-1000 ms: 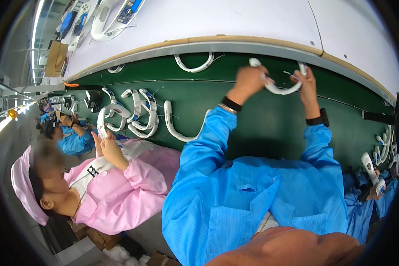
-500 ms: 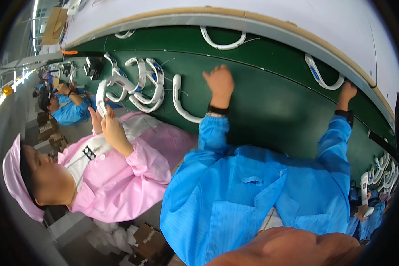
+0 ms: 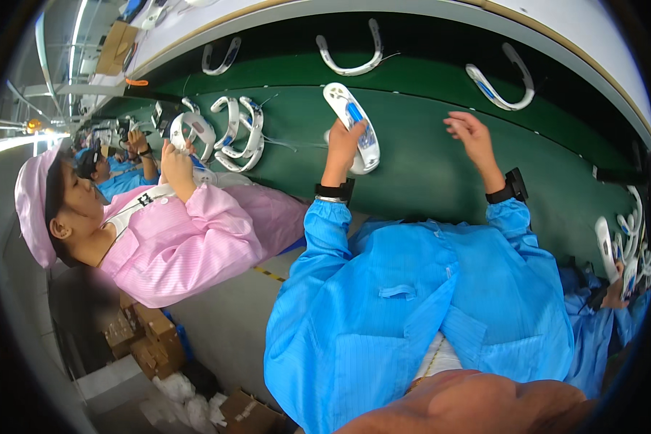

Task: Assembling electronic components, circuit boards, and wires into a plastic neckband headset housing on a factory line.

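My left hand has fingers curled round a white curved device, over the green desk; right hand empty, fingers loosely spread. I'd hold it by its edges, pressing lightly, sparing the blue part.

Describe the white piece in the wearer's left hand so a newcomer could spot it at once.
Find the long green bench, then the central blue-sleeved person's left hand above it. That hand grips a curved white piece with a blue part showing. Unlike the three U-shaped pieces along the bench's far side, it is held.
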Demonstrator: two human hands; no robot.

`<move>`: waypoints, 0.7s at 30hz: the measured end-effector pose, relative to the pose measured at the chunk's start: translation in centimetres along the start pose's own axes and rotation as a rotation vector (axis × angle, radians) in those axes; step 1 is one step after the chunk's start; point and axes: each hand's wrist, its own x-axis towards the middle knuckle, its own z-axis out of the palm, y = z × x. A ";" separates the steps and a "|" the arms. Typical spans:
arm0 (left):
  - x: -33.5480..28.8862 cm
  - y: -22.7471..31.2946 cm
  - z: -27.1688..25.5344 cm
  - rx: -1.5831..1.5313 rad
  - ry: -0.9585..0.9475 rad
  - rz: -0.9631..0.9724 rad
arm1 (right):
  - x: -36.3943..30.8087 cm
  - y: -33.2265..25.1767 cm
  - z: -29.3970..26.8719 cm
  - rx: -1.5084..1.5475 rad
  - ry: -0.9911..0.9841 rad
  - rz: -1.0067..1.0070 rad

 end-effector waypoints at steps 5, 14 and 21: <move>-1.5 3.6 6.5 -0.553 -0.154 -0.114 | -2.6 -4.7 1.6 -0.038 -0.482 -0.234; -3.6 4.4 15.2 -0.525 -0.654 -0.030 | -3.1 -7.9 -0.1 0.304 -0.413 0.054; -3.1 7.3 15.5 -0.834 -0.334 -0.033 | -4.4 -7.8 -2.2 0.007 -0.168 -0.137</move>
